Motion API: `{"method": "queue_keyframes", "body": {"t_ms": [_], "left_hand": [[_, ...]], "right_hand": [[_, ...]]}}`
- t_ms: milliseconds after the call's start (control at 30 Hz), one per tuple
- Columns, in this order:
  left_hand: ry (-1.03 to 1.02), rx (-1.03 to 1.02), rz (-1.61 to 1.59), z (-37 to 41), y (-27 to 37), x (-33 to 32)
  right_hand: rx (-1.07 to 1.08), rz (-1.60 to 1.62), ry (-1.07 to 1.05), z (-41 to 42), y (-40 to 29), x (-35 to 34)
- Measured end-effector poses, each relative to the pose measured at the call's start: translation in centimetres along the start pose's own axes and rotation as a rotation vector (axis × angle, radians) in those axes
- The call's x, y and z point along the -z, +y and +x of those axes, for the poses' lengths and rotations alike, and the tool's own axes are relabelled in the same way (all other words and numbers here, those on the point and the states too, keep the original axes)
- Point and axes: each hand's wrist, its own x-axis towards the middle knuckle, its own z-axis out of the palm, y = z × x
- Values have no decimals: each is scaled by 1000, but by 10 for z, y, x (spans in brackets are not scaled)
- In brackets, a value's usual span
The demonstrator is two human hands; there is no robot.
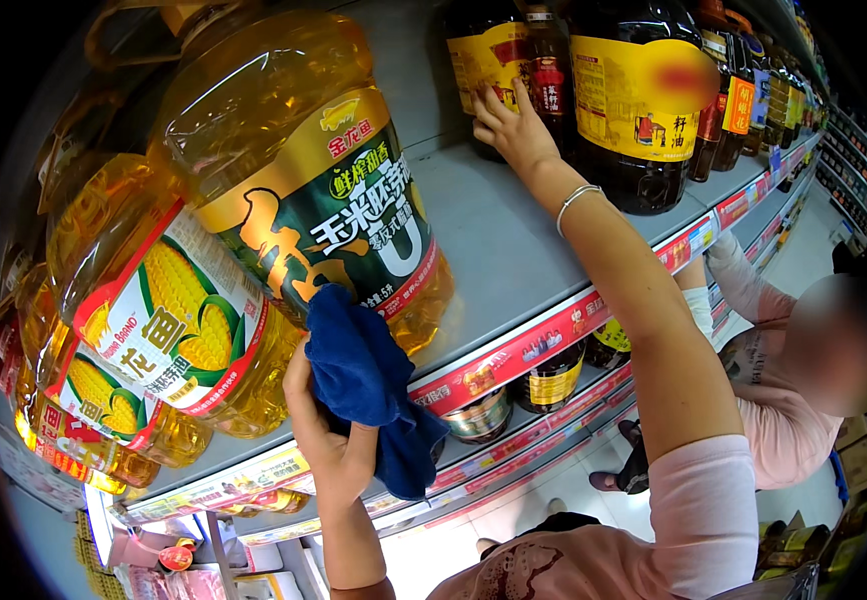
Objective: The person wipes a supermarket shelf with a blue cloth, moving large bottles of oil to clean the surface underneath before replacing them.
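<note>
My left hand point(336, 442) holds a dark blue cloth point(362, 375) bunched between thumb and fingers. The cloth's top is up against the lower label of a large corn oil bottle point(306, 187) at the shelf's front left. Farther in, my right hand point(512, 131) is stretched over the shelf, fingers spread, at the yellow label of a dark oil bottle point(471, 71); whether the fingertips press on it is hard to tell. A slim dark bottle with a red label point(549, 82) stands just beside these fingers, and a large dark rapeseed oil bottle point(632, 112) is to their right.
More corn oil bottles point(170, 315) crowd the left. A grey shelf point(508, 225) has a red price strip point(516, 352) along its front edge. Lower shelves hold jars and bottles point(549, 382). Another person point(786, 390) in a pink top is close by on the right, an arm reaching towards the shelves.
</note>
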Motion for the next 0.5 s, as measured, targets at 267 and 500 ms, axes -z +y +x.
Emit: {"method": "queue_keyframes", "body": {"t_ms": [267, 500], "left_hand": [[-18, 35, -13, 3, 3, 1], [-64, 39, -5, 4, 7, 5]], "right_hand": [[-7, -12, -53, 12, -2, -9], [-38, -27, -79, 18, -2, -18]]}}
